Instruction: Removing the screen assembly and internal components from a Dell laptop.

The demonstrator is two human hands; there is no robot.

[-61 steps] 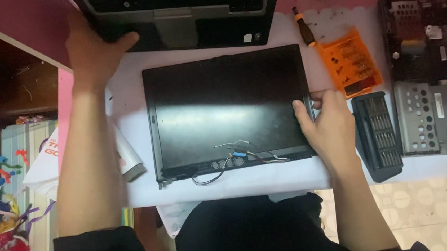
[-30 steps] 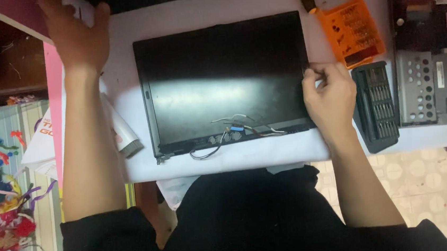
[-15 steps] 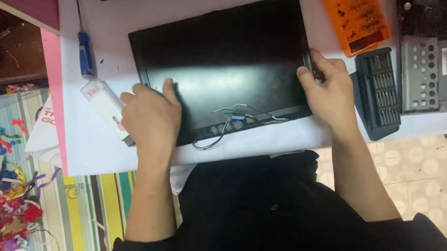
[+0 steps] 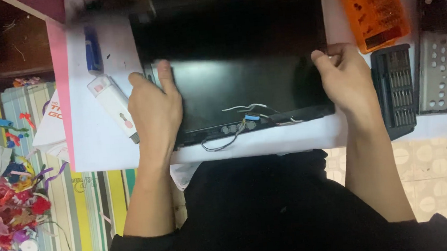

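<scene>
My left hand (image 4: 154, 107) and right hand (image 4: 346, 78), set apart, clamp the flat black laptop screen panel (image 4: 234, 55) by its side edges; it looks thin, stiff, fragile.

screen panel (image 4: 239, 60) on table (image 4: 103, 145), bit case (image 4: 375, 7) right

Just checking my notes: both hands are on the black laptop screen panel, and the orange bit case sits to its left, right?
Not quite: the head view shows the orange bit case right of the screen panel. The left hand and right hand do hold its sides.

Left hand (image 4: 155, 107) and right hand (image 4: 347, 81) gripping black laptop screen panel (image 4: 239, 50), possibly lifted, loose wires (image 4: 249, 119)
</scene>
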